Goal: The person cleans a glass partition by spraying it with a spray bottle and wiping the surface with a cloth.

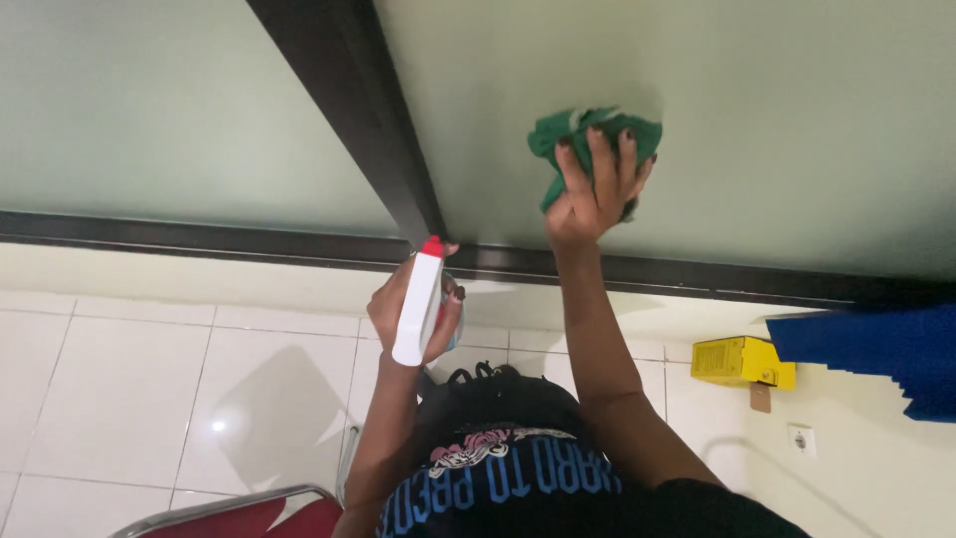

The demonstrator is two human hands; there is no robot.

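My right hand (596, 189) presses a crumpled green cloth (590, 135) flat against a frosted glass pane (747, 120). My left hand (410, 309) is lower and to the left, gripping a spray bottle (418, 301) with a white trigger head and red nozzle tip. The bottle's body is mostly hidden behind my fingers. The nozzle sits close to the dark frame (368, 130) where the upright bar meets the bottom rail.
A second frosted pane (149, 110) lies left of the dark upright. White floor tiles (129, 389) spread below. A yellow box (737, 361) and a blue object (886, 349) are at right, a red chair with metal frame (239, 513) at bottom left.
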